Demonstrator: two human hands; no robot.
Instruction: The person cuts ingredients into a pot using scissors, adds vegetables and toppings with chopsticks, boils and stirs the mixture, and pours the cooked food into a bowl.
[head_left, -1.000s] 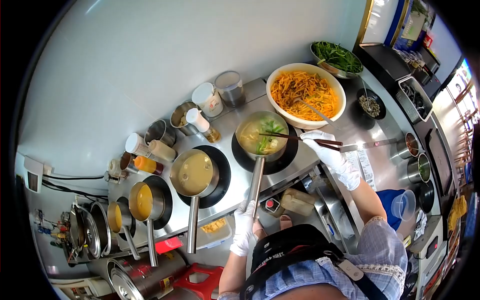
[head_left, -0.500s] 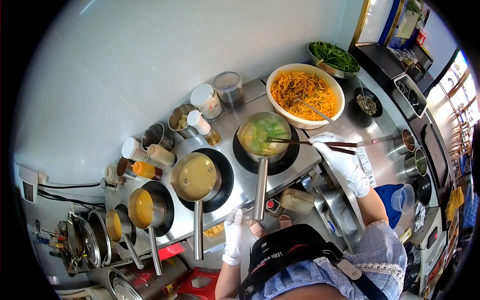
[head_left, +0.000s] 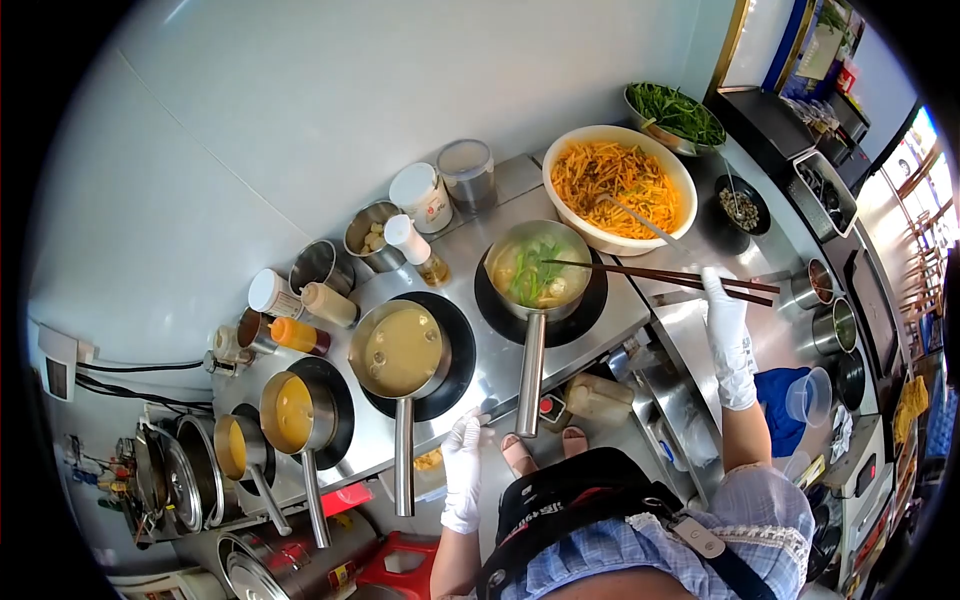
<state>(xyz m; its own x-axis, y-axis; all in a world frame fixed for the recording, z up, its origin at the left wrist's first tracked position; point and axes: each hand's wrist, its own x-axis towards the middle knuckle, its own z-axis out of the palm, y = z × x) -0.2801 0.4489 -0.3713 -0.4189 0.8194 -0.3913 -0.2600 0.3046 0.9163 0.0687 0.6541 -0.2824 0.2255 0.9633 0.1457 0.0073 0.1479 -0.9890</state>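
Observation:
My right hand point(head_left: 730, 345), in a white glove, is closed around a pair of long dark chopsticks point(head_left: 660, 274). Their tips reach over a saucepan point(head_left: 534, 370) where green leaves point(head_left: 533, 270) and pale round pieces lie in broth. The saucepan sits on a black round burner, handle pointing toward me. At the counter's front edge, between two pan handles, is my left hand point(head_left: 463, 475), also gloved. Its fingers are curled together, and what they grip, if anything, is hidden. Closest to it is a second saucepan point(head_left: 403, 345) of cloudy broth.
A large white bowl of orange shreds point(head_left: 620, 180) stands behind the saucepan, beside a bowl of greens point(head_left: 676, 115). Two smaller pans with yellow liquid point(head_left: 292, 412) are at left. Bottles and tubs point(head_left: 328, 303) line the wall. Metal cups point(head_left: 830, 328) and a black bowl point(head_left: 741, 205) are at right.
My right hand has moved to the right and turned more upright, with the chopsticks. The green leaves sit bunched differently in the broth. My left hand stays by the edge.

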